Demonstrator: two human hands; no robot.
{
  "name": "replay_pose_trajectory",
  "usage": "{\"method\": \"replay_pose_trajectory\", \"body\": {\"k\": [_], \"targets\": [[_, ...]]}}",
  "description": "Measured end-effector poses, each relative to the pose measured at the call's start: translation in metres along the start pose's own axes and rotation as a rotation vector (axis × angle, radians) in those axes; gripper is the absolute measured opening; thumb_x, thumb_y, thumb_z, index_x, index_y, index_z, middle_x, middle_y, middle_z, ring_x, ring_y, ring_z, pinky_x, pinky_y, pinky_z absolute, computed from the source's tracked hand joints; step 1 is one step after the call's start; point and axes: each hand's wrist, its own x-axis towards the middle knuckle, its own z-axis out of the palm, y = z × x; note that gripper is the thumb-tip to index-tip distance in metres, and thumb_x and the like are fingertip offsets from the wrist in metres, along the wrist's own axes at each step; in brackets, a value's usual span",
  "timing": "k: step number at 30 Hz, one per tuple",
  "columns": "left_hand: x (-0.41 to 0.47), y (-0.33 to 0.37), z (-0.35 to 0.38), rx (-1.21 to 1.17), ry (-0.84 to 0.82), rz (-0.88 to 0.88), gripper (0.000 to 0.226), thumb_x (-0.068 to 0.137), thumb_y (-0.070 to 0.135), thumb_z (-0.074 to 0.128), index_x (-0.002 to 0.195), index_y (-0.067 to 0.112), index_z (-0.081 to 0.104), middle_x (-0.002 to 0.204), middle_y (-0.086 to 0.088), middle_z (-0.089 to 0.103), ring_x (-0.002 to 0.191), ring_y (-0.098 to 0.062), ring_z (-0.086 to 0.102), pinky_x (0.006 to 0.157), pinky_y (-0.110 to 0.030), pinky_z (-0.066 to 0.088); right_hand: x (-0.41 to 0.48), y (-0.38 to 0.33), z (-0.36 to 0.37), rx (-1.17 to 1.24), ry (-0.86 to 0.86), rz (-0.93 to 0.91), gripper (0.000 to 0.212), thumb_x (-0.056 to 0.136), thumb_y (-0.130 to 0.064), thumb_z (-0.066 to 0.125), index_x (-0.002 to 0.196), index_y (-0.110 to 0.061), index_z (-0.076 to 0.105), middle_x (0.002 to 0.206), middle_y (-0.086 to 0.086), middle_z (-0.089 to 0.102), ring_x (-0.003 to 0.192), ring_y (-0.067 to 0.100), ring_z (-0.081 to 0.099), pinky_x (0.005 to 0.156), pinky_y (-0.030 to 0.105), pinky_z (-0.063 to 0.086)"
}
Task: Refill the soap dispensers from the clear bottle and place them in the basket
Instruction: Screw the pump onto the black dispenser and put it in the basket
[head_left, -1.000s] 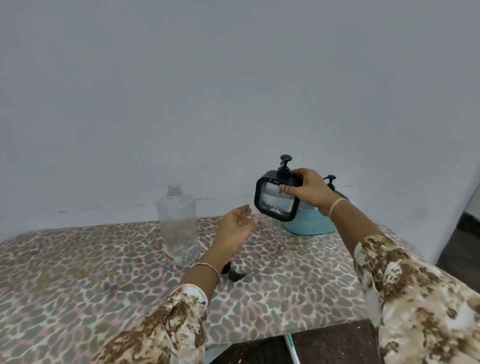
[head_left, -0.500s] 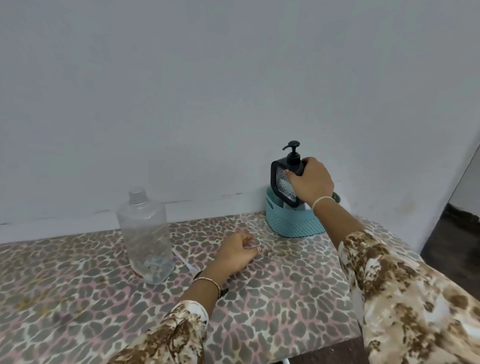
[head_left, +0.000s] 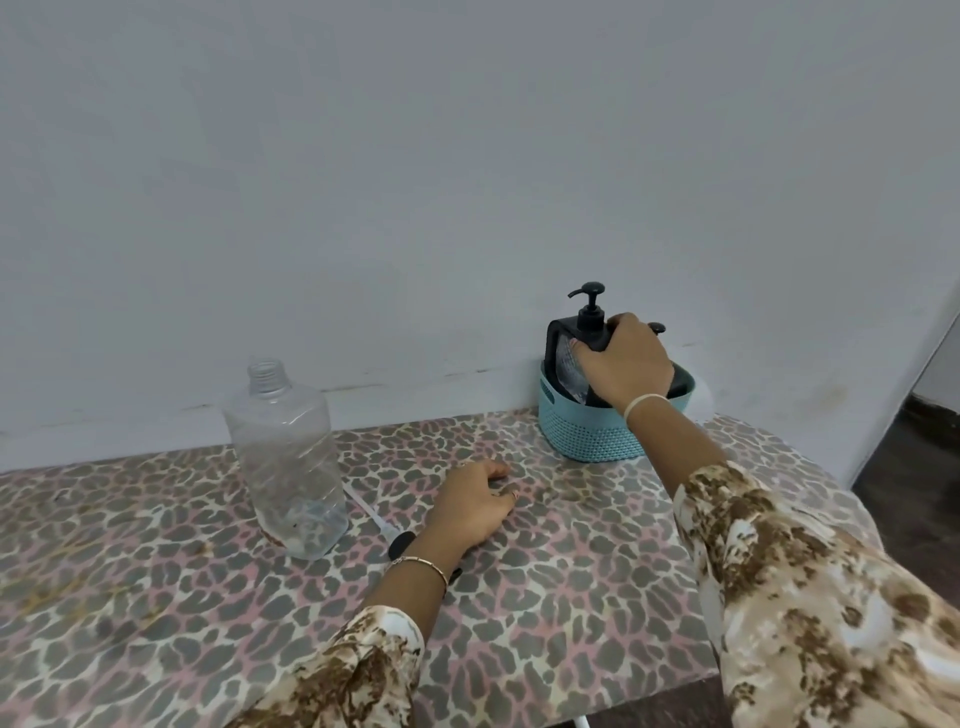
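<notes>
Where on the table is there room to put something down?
Bare: the table left of the clear bottle, and the patch between the left hand and basket. Crowded: the basket, where the right hand grips a soap dispenser, and beside the left wrist, where a pump lies.

The desk (head_left: 571, 597) was covered in a leopard print of grey spots on cream, shot through with pink. The basket (head_left: 587, 439) was seen in teal, its wall dotted with a fine weave-like pattern. The dispenser (head_left: 561, 332) was cased in black, pump included, with a clear ribbed panel. The bottle (head_left: 285, 457) was seen to be clear and colourless. The sleeves (head_left: 831, 597) were printed with brown blotches on cream. A gold bangle (head_left: 422, 563) and a pale band (head_left: 647, 401) were worn at the wrists. The wall (head_left: 415, 156) was painted pale grey.
</notes>
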Motion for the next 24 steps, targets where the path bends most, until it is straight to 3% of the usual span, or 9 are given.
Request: {"method": "replay_pose_trajectory", "body": {"k": [4, 7, 12, 17, 24], "targets": [[0.001, -0.001, 0.0, -0.007, 0.011, 0.004, 0.044, 0.091, 0.028, 0.066, 0.132, 0.016, 0.058, 0.133, 0.003, 0.06, 0.122, -0.012, 0.055, 0.104, -0.022, 0.038, -0.009, 0.01, 0.011, -0.059, 0.005, -0.032, 0.045, 0.08, -0.048, 0.063, 0.109, -0.015, 0.053, 0.1, 0.004, 0.064, 0.095, 0.028, 0.061, 0.069, 0.035, 0.05], [0.001, -0.003, 0.001, -0.017, 0.014, 0.004, 0.043, 0.091, 0.028, 0.065, 0.132, 0.016, 0.059, 0.134, 0.003, 0.06, 0.123, -0.012, 0.055, 0.105, -0.022, 0.038, -0.015, 0.017, 0.018, -0.178, 0.009, -0.056, 0.046, 0.078, -0.052, 0.061, 0.103, -0.014, 0.054, 0.092, 0.005, 0.065, 0.091, 0.03, 0.061, 0.066, 0.034, 0.049], [0.003, -0.004, 0.001, -0.024, 0.011, 0.003, 0.042, 0.091, 0.027, 0.065, 0.131, 0.015, 0.06, 0.133, 0.003, 0.06, 0.124, -0.012, 0.054, 0.105, -0.021, 0.036, -0.02, 0.026, 0.023, -0.357, 0.05, -0.087, 0.046, 0.078, -0.056, 0.061, 0.091, -0.012, 0.065, 0.085, 0.005, 0.065, 0.09, 0.027, 0.059, 0.076, 0.036, 0.046], [0.003, -0.004, 0.002, -0.023, 0.018, 0.001, 0.041, 0.091, 0.027, 0.065, 0.13, 0.015, 0.06, 0.132, 0.003, 0.061, 0.122, -0.011, 0.056, 0.102, -0.019, 0.037, -0.027, 0.035, 0.024, -0.521, 0.083, -0.238, 0.05, 0.09, -0.057, 0.044, 0.096, -0.014, 0.068, 0.101, 0.004, 0.066, 0.099, 0.027, 0.056, 0.084, 0.041, 0.038], [0.003, -0.002, 0.001, 0.003, 0.001, -0.004, 0.042, 0.091, 0.026, 0.065, 0.131, 0.014, 0.059, 0.134, 0.001, 0.06, 0.122, -0.013, 0.056, 0.106, -0.024, 0.039, -0.035, 0.047, 0.025, -0.704, 0.047, -0.443, 0.058, 0.096, -0.058, 0.028, 0.09, -0.014, 0.065, 0.095, 0.007, 0.067, 0.098, 0.027, 0.057, 0.095, 0.045, 0.034]]}}
